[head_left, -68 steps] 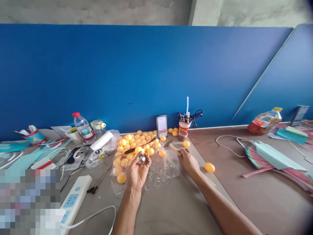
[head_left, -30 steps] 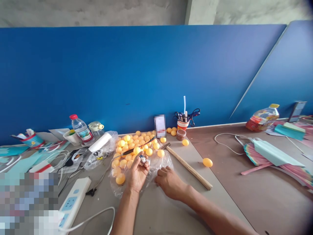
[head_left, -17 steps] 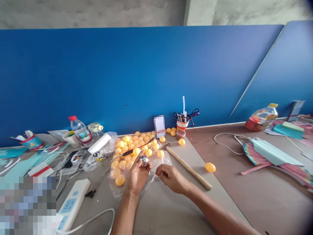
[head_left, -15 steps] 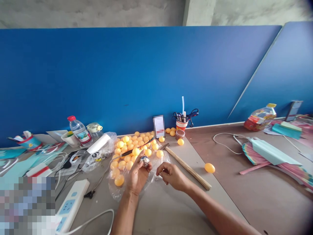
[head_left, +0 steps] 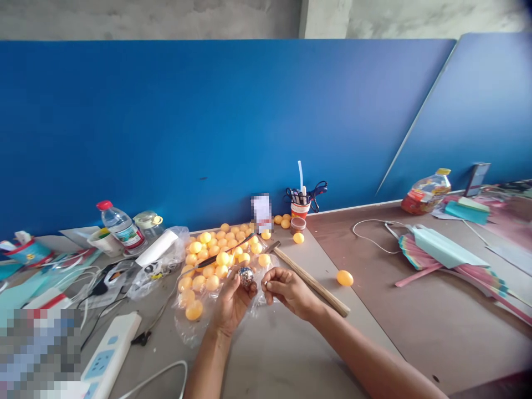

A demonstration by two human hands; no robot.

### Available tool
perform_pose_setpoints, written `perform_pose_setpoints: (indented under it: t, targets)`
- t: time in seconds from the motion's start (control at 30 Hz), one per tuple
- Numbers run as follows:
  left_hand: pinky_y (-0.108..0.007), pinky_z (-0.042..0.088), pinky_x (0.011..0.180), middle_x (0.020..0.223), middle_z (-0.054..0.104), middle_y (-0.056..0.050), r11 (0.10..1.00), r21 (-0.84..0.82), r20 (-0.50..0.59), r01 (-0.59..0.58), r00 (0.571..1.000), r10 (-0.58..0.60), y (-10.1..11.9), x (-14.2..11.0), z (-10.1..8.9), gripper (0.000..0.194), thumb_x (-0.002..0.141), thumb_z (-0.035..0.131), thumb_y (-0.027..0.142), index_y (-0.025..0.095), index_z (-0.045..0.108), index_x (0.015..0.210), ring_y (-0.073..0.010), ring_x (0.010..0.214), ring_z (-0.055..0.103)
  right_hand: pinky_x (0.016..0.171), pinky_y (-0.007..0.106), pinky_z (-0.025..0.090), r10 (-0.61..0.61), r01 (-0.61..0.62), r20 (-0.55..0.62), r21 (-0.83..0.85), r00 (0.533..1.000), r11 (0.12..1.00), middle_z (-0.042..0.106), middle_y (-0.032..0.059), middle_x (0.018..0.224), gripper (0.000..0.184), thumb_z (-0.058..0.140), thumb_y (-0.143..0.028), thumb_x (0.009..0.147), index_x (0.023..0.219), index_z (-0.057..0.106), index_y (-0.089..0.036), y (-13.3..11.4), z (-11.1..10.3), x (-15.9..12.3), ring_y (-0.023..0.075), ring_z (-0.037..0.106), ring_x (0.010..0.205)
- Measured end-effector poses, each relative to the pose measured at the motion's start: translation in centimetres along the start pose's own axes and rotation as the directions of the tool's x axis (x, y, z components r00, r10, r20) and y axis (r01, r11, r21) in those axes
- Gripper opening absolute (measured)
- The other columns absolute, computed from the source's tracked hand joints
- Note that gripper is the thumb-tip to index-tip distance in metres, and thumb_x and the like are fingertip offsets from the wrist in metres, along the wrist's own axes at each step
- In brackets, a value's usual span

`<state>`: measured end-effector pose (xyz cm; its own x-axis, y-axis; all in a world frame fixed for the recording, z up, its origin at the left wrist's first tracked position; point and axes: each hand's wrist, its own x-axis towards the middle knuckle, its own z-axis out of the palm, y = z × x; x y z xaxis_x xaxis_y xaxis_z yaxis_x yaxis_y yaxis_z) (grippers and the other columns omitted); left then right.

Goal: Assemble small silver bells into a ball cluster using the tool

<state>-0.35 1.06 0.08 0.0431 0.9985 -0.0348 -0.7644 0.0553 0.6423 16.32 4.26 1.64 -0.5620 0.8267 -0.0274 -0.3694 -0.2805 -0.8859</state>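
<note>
My left hand is closed around a shiny, silver, mirror-faceted ball, held up by the thumb and fingertips. Just to its right, my right hand pinches a tiny pale piece between thumb and forefinger; its kind is too small to make out. The two hands are apart. Behind them, many orange balls lie on and around a clear plastic bag. A hammer with a wooden handle rests beyond my right forearm.
A power strip and tangled cables lie at the left, near a water bottle. A paper cup of pens stands by the blue partition. One orange ball sits right of the hammer, before a pink folded fan.
The view has shifted slightly right. My right hand has come closer to the silver ball, and a tiny pale piece now shows in its fingertips. My left hand still holds the ball.
</note>
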Motion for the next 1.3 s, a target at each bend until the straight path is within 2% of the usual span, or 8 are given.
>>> perform_pose_setpoints:
  t: [0.1, 0.27, 0.63, 1.0, 1.3]
  targets:
    - [-0.026, 0.053, 0.068, 0.101, 0.068, -0.008, 0.999, 0.018, 0.039, 0.027, 0.999, -0.027, -0.5, 0.1, -0.3, 0.036, 0.082, 0.067, 0.027, 0.019, 0.062, 0.117, -0.0125, 0.069, 0.063, 0.052, 0.024, 0.037, -0.04, 0.039, -0.024, -0.052, 0.999, 0.998, 0.064, -0.0012, 0.066, 0.023, 0.077, -0.031, 0.067, 0.07, 0.06, -0.016, 0.2, 0.1, 0.1, 0.0085, 0.051, 0.049]
    - [-0.025, 0.052, 0.066, 0.094, 0.069, -0.008, 0.997, 0.046, 0.044, 0.059, 0.997, -0.061, -1.0, 0.1, -0.2, 0.028, 0.083, 0.067, 0.027, 0.015, 0.066, 0.108, -0.0135, 0.072, 0.063, 0.052, 0.023, 0.03, -0.081, 0.071, -0.067, -0.147, 0.994, 0.987, 0.057, -0.0048, 0.055, 0.016, 0.072, -0.027, 0.066, 0.069, 0.06, -0.017, 0.5, 0.5, 0.3, 0.0074, 0.041, 0.049]
    - [-0.025, 0.05, 0.066, 0.087, 0.067, -0.003, 0.986, 0.168, 0.049, 0.02, 0.998, -0.028, -1.3, -0.2, 0.5, 0.026, 0.082, 0.068, 0.029, 0.019, 0.064, 0.106, -0.0128, 0.072, 0.062, 0.052, 0.024, 0.029, -0.102, 0.072, -0.116, -0.245, 0.988, 0.967, 0.054, -0.0054, 0.053, 0.008, 0.062, -0.024, 0.067, 0.07, 0.058, -0.018, 1.4, 0.5, 0.7, 0.0087, 0.042, 0.051]
    - [-0.029, 0.05, 0.065, 0.082, 0.067, -0.002, 0.97, 0.244, 0.069, 0.019, 0.997, -0.036, -1.2, -0.3, 0.8, 0.027, 0.081, 0.069, 0.033, 0.021, 0.062, 0.103, -0.0146, 0.066, 0.064, 0.052, 0.024, 0.03, -0.039, 0.011, -0.141, -0.199, 0.989, 0.98, 0.055, -0.0044, 0.052, 0.013, 0.064, -0.026, 0.066, 0.067, 0.055, -0.018, 0.7, 1.0, 0.5, 0.0088, 0.044, 0.05]
    - [-0.028, 0.05, 0.066, 0.081, 0.066, -0.002, 0.965, 0.261, 0.041, -0.004, 0.999, -0.007, -1.4, -0.3, 0.8, 0.026, 0.081, 0.069, 0.032, 0.021, 0.063, 0.103, -0.0132, 0.065, 0.061, 0.052, 0.024, 0.03, -0.001, -0.023, -0.163, -0.144, 0.987, 0.989, 0.056, -0.0043, 0.051, 0.016, 0.067, -0.028, 0.063, 0.065, 0.055, -0.017, 0.6, 1.0, 0.4, 0.0088, 0.047, 0.05]
